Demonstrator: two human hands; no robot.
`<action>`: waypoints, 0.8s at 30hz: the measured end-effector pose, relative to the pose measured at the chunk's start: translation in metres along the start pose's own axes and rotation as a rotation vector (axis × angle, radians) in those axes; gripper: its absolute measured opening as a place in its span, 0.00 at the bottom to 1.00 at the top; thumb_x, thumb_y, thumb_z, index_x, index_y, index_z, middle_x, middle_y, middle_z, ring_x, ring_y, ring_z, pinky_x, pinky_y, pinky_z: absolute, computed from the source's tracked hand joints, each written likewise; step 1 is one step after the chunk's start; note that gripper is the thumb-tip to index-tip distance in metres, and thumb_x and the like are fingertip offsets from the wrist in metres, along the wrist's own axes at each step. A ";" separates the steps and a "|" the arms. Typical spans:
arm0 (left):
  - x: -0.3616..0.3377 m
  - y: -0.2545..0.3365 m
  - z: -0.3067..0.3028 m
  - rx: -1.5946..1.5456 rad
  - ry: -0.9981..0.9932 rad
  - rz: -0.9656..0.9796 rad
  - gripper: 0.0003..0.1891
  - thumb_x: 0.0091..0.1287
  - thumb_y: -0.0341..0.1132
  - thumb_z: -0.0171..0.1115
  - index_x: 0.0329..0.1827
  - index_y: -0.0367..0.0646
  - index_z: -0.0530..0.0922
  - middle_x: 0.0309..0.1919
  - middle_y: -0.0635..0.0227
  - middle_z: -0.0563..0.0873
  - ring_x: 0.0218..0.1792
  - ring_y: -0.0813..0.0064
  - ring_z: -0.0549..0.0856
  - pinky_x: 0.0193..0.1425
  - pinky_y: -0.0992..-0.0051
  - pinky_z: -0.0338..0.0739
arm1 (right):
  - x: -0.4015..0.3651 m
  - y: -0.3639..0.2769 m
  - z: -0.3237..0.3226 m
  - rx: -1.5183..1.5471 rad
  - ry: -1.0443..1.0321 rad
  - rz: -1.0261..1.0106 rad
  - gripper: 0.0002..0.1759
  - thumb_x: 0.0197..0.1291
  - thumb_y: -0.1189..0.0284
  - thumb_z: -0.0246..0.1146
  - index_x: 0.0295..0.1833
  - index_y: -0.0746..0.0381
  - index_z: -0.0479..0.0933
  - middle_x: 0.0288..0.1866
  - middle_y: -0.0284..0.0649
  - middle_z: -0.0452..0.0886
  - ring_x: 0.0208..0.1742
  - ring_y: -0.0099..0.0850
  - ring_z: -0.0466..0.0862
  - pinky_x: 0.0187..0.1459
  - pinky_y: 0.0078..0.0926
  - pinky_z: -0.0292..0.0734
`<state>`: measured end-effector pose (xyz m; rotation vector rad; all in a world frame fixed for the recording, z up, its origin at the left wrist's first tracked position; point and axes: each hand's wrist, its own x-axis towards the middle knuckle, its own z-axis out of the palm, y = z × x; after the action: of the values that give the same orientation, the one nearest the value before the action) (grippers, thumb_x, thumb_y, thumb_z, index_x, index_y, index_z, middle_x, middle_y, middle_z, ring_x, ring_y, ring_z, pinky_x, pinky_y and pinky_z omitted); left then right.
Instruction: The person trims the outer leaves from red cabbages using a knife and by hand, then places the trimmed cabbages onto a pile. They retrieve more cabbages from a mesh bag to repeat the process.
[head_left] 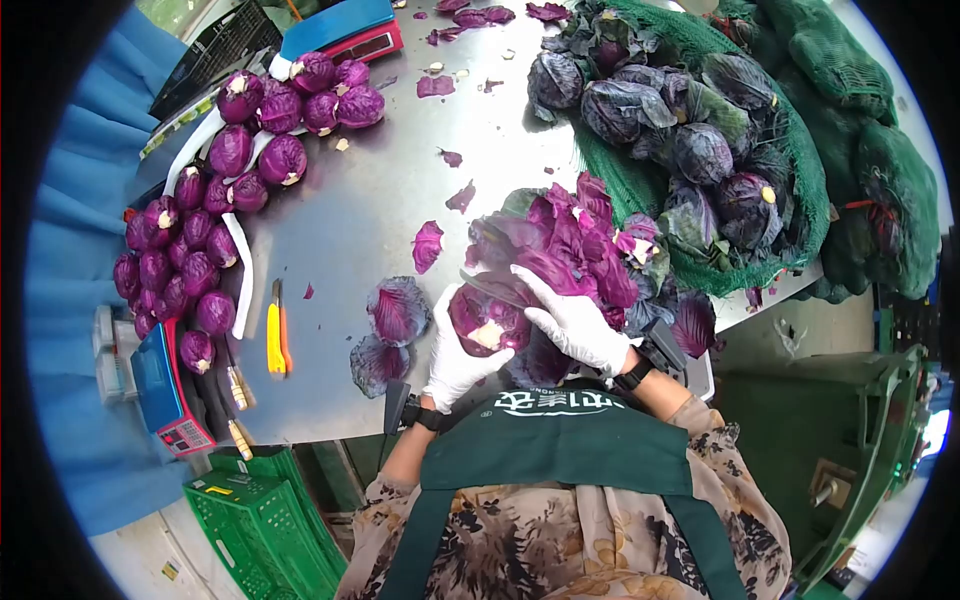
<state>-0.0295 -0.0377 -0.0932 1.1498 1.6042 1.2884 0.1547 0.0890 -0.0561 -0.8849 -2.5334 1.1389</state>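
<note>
- Left hand (455, 360), right hand (578, 322): gloved fingers closed round one red cabbage (487, 318), at the desk's (350, 215) near edge.
- Green net sack (812, 190): holds untrimmed cabbages (700, 150).
- Trimmed heads (200, 240) line the left edge.

Two gloved hands (455, 360), one held cabbage (487, 322), two blue scales (160, 385), one yellow knife (274, 340), one black crate (215, 50)

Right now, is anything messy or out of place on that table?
Yes. Torn purple leaves lie scattered over the steel table, away from the leaf pile behind the cabbage that the left hand and right hand hold. A yellow tool lies loose near the table's edge.
</note>
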 end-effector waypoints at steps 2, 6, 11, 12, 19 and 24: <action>0.001 -0.004 0.001 -0.041 0.004 -0.002 0.60 0.43 0.35 0.83 0.75 0.38 0.46 0.67 0.49 0.66 0.68 0.57 0.71 0.71 0.61 0.68 | -0.001 -0.007 -0.006 -0.005 -0.062 0.027 0.36 0.72 0.54 0.54 0.79 0.50 0.52 0.22 0.46 0.76 0.22 0.43 0.80 0.27 0.40 0.72; 0.001 -0.003 0.000 -0.059 -0.002 -0.018 0.61 0.43 0.35 0.83 0.75 0.39 0.46 0.66 0.48 0.67 0.67 0.57 0.72 0.71 0.62 0.69 | -0.001 -0.011 -0.008 -0.049 -0.078 0.019 0.35 0.72 0.54 0.55 0.79 0.51 0.54 0.22 0.46 0.76 0.22 0.43 0.80 0.26 0.39 0.73; 0.002 -0.002 -0.001 -0.020 -0.014 0.001 0.61 0.43 0.36 0.83 0.75 0.39 0.46 0.65 0.48 0.69 0.66 0.57 0.73 0.70 0.61 0.70 | 0.001 -0.009 -0.006 -0.170 0.004 -0.095 0.33 0.70 0.54 0.57 0.75 0.52 0.60 0.27 0.44 0.80 0.22 0.40 0.81 0.24 0.36 0.75; 0.001 -0.002 -0.001 -0.003 -0.014 0.013 0.60 0.43 0.36 0.83 0.75 0.39 0.46 0.65 0.48 0.69 0.66 0.57 0.73 0.70 0.61 0.71 | 0.001 -0.010 -0.007 -0.170 0.005 -0.095 0.33 0.70 0.54 0.57 0.75 0.52 0.60 0.27 0.44 0.80 0.22 0.40 0.81 0.24 0.36 0.75; 0.002 -0.002 0.001 -0.011 0.006 0.015 0.59 0.43 0.37 0.83 0.74 0.39 0.49 0.65 0.49 0.69 0.65 0.58 0.74 0.69 0.62 0.72 | 0.004 -0.013 -0.005 -0.282 0.057 -0.079 0.28 0.69 0.54 0.57 0.71 0.53 0.66 0.33 0.42 0.83 0.26 0.40 0.83 0.27 0.35 0.76; -0.007 0.003 0.002 0.090 -0.090 0.031 0.62 0.37 0.40 0.85 0.75 0.42 0.50 0.66 0.52 0.68 0.68 0.58 0.72 0.73 0.60 0.67 | 0.021 0.034 -0.010 0.009 0.355 0.079 0.21 0.74 0.57 0.52 0.62 0.59 0.76 0.51 0.49 0.84 0.48 0.43 0.86 0.49 0.32 0.80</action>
<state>-0.0247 -0.0433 -0.0908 1.2747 1.5976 1.1777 0.1568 0.1257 -0.0752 -1.0850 -2.2218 0.9169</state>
